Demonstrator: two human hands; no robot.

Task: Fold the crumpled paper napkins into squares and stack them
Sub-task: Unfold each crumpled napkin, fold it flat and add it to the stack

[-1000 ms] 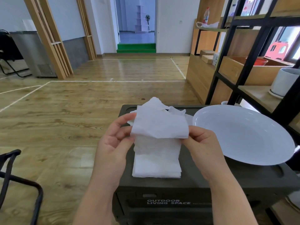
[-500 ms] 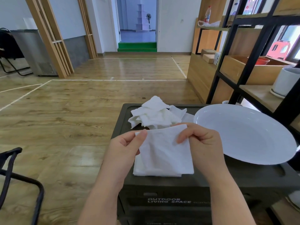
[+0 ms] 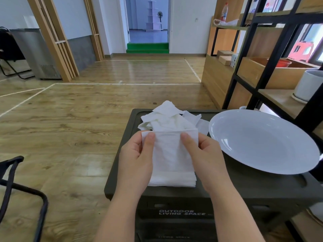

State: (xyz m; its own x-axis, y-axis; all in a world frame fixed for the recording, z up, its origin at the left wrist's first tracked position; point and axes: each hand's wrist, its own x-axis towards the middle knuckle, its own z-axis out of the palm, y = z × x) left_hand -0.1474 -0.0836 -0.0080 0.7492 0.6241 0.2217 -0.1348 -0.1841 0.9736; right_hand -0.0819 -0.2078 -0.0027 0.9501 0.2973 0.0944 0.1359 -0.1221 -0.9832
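A folded white napkin (image 3: 170, 151) is held upright just above a stack of folded napkins (image 3: 172, 180) on the dark box lid (image 3: 244, 186). My left hand (image 3: 138, 159) pinches its upper left corner with the thumb on the front. My right hand (image 3: 204, 154) pinches the upper right part in the same way. Behind the held napkin, a heap of crumpled white napkins (image 3: 167, 117) lies at the far end of the lid.
A large white plate (image 3: 262, 142) rests on the right half of the box lid. Wooden and black shelving (image 3: 253, 67) stands to the right with a white pot (image 3: 309, 86). A black chair frame (image 3: 15, 186) is at lower left on the wooden floor.
The napkin was folded down from a wider sheet into a smaller rectangle. Both hands moved toward each other and now pinch its top edge with thumbs in front, above the stack.
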